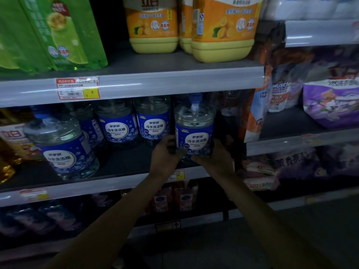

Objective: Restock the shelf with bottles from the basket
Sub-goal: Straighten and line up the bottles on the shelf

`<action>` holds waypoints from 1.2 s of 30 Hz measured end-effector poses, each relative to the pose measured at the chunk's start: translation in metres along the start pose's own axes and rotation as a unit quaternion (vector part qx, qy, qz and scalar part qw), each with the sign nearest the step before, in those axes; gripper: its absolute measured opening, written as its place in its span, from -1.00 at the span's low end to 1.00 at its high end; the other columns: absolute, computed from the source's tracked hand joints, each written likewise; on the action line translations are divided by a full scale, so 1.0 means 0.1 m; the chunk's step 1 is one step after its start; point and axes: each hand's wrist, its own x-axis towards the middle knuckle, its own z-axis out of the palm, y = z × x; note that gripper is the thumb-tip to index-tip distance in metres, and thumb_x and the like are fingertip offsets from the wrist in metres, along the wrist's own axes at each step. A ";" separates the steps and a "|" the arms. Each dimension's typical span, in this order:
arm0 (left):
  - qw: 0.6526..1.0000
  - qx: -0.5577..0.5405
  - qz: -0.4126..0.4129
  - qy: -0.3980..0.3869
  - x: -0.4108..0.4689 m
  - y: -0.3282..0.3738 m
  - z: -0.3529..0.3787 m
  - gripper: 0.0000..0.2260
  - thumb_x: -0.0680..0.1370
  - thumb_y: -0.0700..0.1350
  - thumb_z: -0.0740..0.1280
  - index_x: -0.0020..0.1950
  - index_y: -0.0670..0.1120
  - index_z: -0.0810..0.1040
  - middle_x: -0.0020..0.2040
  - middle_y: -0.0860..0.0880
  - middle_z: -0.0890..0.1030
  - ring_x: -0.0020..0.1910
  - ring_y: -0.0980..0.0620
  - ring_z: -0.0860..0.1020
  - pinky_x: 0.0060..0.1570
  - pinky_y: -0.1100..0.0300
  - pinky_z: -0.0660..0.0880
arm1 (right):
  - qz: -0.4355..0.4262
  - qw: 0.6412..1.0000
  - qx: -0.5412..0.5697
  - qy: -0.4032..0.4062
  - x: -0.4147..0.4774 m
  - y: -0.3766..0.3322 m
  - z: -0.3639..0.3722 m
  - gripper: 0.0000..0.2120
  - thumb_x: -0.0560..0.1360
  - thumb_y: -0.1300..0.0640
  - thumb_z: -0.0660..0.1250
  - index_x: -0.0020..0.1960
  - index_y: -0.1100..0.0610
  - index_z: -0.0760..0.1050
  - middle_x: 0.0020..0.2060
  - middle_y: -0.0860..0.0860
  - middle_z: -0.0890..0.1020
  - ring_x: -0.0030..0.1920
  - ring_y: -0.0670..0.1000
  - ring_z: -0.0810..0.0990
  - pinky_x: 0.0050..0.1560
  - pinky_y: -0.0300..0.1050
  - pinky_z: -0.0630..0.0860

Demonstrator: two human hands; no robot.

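held bottle: clear bottle [194,133] with a blue label, centre of frame, upright, label facing out; it's at the front right of the middle shelf [120,162]
left hand: left hand [165,154] wraps the lower left side of the bottle, fingers curled round it
right hand: right hand [215,158] cups the lower right side, thumb across the label's bottom edge
why the low grip: looks like a full, heavy bottle, so both hands go at the base to carry the weight and keep it straight
base contact: hidden by the hands, so I can't tell if it sits on the deck or hangs just above it
cap: blue pump top [195,99] is close under the upper shelf rail [174,82]; probably why it goes in low and level
same stock: matching bottles [116,125] stand in a row further back, left of centre, and one more [62,148] stands forward at the left
why this spot: there's a bare dark gap at the right end of the row, and the bottle lines up with it
basket: not in view
stage: my guess is one bottle is mid-placement; it likely needs a push back to join the row
risk: the cap could clip the rail
other stock: yellow jugs [223,30] top centre, green packs [58,35] upper left, pouches [330,105] right
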 end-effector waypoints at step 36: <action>0.975 0.095 -0.154 0.128 0.49 -0.13 0.43 -0.75 0.58 0.03 0.42 0.26 0.07 0.63 0.11 -0.08 0.69 0.08 -0.14 0.65 0.00 0.02 0.61 | 0.077 0.988 0.039 0.127 0.71 -0.09 0.56 -0.34 0.37 0.11 0.63 0.38 0.21 0.46 0.27 0.12 0.63 0.24 0.09 0.62 -0.05 -0.29 0.42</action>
